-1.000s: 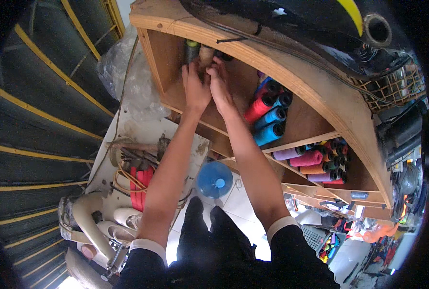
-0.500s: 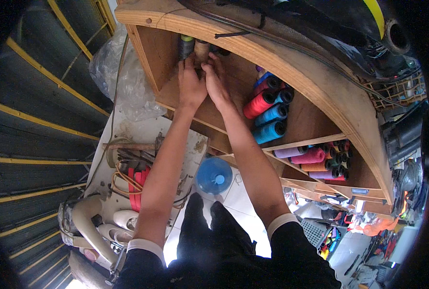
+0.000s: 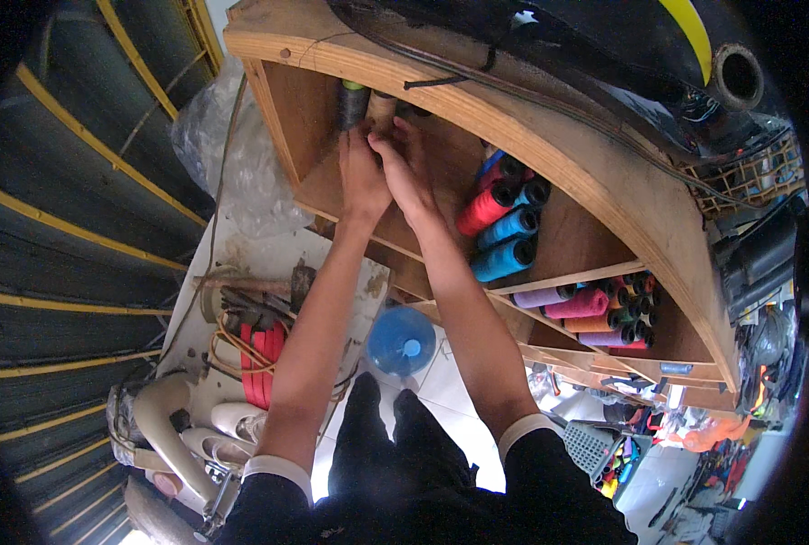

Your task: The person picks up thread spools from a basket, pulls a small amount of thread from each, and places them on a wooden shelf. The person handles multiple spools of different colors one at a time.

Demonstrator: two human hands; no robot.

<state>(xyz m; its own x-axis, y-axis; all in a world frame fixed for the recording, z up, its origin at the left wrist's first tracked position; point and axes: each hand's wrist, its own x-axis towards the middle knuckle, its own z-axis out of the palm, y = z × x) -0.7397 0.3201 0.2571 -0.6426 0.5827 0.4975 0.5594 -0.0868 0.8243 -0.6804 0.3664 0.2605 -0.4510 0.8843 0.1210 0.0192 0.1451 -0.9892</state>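
Both hands are together inside the left compartment of a wooden shelf, just in front of its thread spools. My left hand has its fingers curled close below a dark grey spool with a green top. Beside it, my right hand bends its fingers inward, with the fingertips meeting the left hand's. A tan spool stands just beyond the fingers. Whatever sits between the hands is hidden by them. Right of my hands, red and blue spools lie stacked on their sides.
A lower compartment holds several purple, pink and orange spools. Left stands a white table with a plastic bag, red straps and a cream sewing machine. A blue water jug is on the floor near my feet.
My hands have drawn slightly back from the spools, and the right fingers have folded in closer to the left hand. The view has shifted a little.
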